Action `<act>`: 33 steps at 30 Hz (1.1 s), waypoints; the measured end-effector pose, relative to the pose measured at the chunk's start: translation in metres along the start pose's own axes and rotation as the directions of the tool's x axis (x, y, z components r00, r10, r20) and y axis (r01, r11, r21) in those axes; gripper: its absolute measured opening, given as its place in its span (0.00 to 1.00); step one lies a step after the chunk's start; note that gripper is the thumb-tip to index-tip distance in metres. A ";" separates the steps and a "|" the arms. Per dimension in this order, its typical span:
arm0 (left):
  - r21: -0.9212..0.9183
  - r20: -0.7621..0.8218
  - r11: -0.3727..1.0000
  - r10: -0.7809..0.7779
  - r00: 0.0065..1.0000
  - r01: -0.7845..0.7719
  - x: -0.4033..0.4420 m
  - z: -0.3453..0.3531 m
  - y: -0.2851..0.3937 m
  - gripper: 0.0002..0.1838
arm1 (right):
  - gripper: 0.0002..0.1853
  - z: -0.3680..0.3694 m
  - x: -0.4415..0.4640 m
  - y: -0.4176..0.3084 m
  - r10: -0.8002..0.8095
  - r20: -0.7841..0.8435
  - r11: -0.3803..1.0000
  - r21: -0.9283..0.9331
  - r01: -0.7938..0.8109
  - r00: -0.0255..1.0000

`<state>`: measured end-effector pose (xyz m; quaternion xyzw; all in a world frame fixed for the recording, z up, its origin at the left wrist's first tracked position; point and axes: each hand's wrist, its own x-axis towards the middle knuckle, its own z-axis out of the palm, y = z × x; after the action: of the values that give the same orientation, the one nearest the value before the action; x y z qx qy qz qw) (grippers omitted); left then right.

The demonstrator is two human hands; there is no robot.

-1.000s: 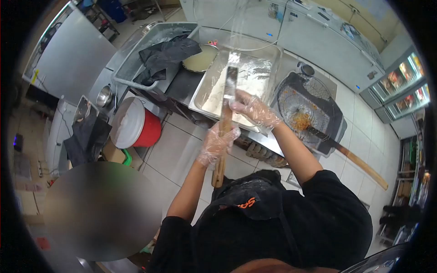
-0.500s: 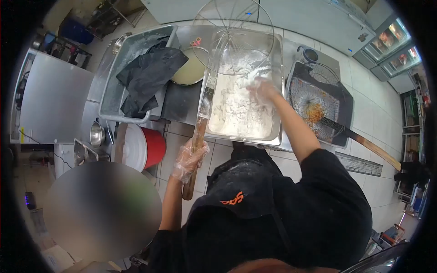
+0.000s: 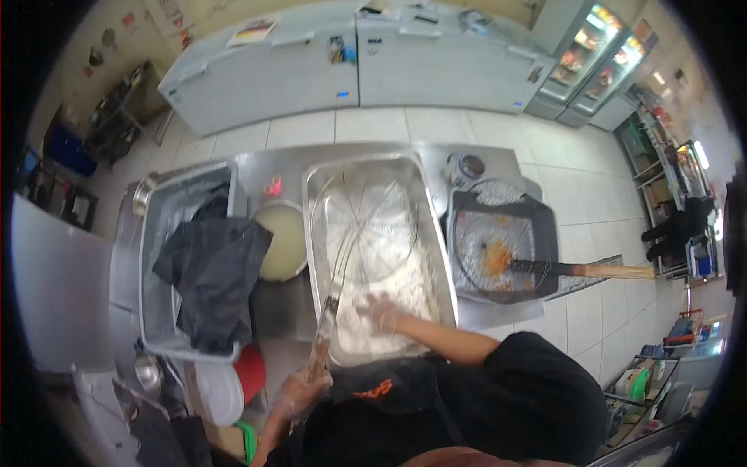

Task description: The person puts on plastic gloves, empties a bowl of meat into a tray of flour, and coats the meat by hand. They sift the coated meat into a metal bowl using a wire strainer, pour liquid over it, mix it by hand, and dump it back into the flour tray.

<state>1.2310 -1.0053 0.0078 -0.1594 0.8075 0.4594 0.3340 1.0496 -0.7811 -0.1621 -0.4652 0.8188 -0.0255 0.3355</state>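
Observation:
My left hand [image 3: 302,395], in a clear plastic glove, is wrapped round the wooden handle of a long wire strainer [image 3: 362,227]. The strainer's round mesh head lies over the far half of a deep steel tray [image 3: 451,307]. White flour [image 3: 405,300], loose and lumpy, fills the near part of that tray. My right hand [image 3: 381,315], also gloved, reaches into the flour with fingers apart and holds nothing. Just left of the tray stands a round bowl of pale yellowish liquid [image 3: 283,243].
A grey tub [image 3: 148,288] with a black plastic sheet [image 3: 214,276] stands left. On the right, a second strainer with a wooden handle [image 3: 607,271] rests in a dark tray [image 3: 548,233], orange crumbs in its mesh. A red bucket [image 3: 250,373] sits low left. Chest freezers [image 3: 264,86] line the back.
My view has tilted up, showing more freezers. The strainer's head has come down over the tray. My right hand has moved nearer to me in the flour.

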 end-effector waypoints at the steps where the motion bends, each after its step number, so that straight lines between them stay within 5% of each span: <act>1: -0.103 0.093 0.995 0.015 0.996 -0.005 0.010 -0.003 -0.019 0.27 | 0.37 0.016 0.008 0.001 0.093 0.005 0.993 0.069 -0.093 0.996; 4: -0.256 0.098 0.947 0.225 0.969 -0.194 0.024 -0.006 -0.034 0.30 | 0.40 0.018 0.012 0.017 -0.032 0.119 0.990 0.141 0.015 0.992; 6: -0.355 0.267 0.930 0.001 0.964 0.097 0.019 -0.024 0.016 0.32 | 0.45 -0.008 -0.002 0.021 -0.208 0.214 0.922 0.369 0.118 0.954; 9: -0.564 0.312 0.821 0.109 0.944 0.092 0.044 -0.022 0.026 0.25 | 0.28 -0.059 -0.024 0.033 -0.203 0.441 0.728 0.665 -0.166 0.874; 11: -0.636 0.224 0.768 0.088 0.971 0.078 0.065 -0.007 0.018 0.23 | 0.27 -0.075 -0.035 0.051 -0.255 0.346 0.562 0.813 -0.153 0.903; 13: -0.657 0.192 0.745 0.018 0.981 0.115 0.055 -0.004 0.031 0.21 | 0.28 -0.104 -0.051 0.068 -0.333 0.104 0.497 0.864 0.081 0.937; 14: -0.650 0.200 0.748 -0.003 0.980 0.135 0.047 -0.008 0.040 0.22 | 0.28 -0.126 -0.061 0.061 -0.125 0.036 0.635 0.771 0.052 0.992; 16: -0.647 0.227 0.748 0.004 0.974 0.148 0.036 -0.007 0.038 0.22 | 0.28 -0.145 -0.064 0.058 0.168 -0.076 0.693 0.718 -0.063 0.983; 19: -0.613 0.277 0.756 -0.065 0.959 0.229 0.010 -0.016 0.054 0.19 | 0.34 -0.161 -0.033 0.080 0.178 -0.410 0.854 0.517 0.067 0.895; 20: -0.617 0.257 0.751 -0.092 0.962 0.236 0.000 -0.018 0.064 0.18 | 0.34 -0.171 -0.024 0.084 0.179 -0.409 0.848 0.525 0.070 0.895; 22: -0.595 0.282 0.760 -0.108 0.953 0.262 -0.004 -0.022 0.070 0.21 | 0.31 -0.190 -0.011 0.090 0.391 -0.193 0.868 0.403 -0.291 0.900; 23: -0.578 0.303 0.768 -0.115 0.946 0.278 -0.004 -0.023 0.072 0.24 | 0.31 -0.188 -0.003 0.099 0.390 -0.196 0.865 0.412 -0.285 0.900; 25: -0.593 0.302 0.759 -0.099 0.948 0.268 -0.002 -0.021 0.068 0.24 | 0.25 -0.177 0.011 0.111 0.356 -0.477 0.922 0.319 -0.219 0.804; 26: -0.615 0.303 0.746 -0.074 0.950 0.254 -0.001 -0.021 0.067 0.25 | 0.23 -0.190 0.003 0.104 0.342 -0.365 0.899 0.395 -0.188 0.866; 29: -0.610 0.296 0.745 -0.101 0.950 0.269 0.000 -0.020 0.068 0.25 | 0.32 -0.180 0.019 0.130 0.146 -0.437 0.916 0.398 0.046 0.888; 30: -0.610 0.300 0.743 -0.105 0.948 0.275 0.001 -0.019 0.068 0.25 | 0.35 -0.175 0.028 0.134 0.123 -0.516 0.986 0.161 -0.045 0.848; 33: -0.582 0.289 0.764 -0.126 0.949 0.279 0.004 -0.018 0.068 0.24 | 0.30 -0.177 0.036 0.147 0.107 -0.621 0.966 0.249 0.066 0.777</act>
<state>1.1827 -0.9844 0.0552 -0.2914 0.5462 0.6736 0.4039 0.8263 -0.7739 -0.0967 -0.3735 0.8781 -0.2816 0.1004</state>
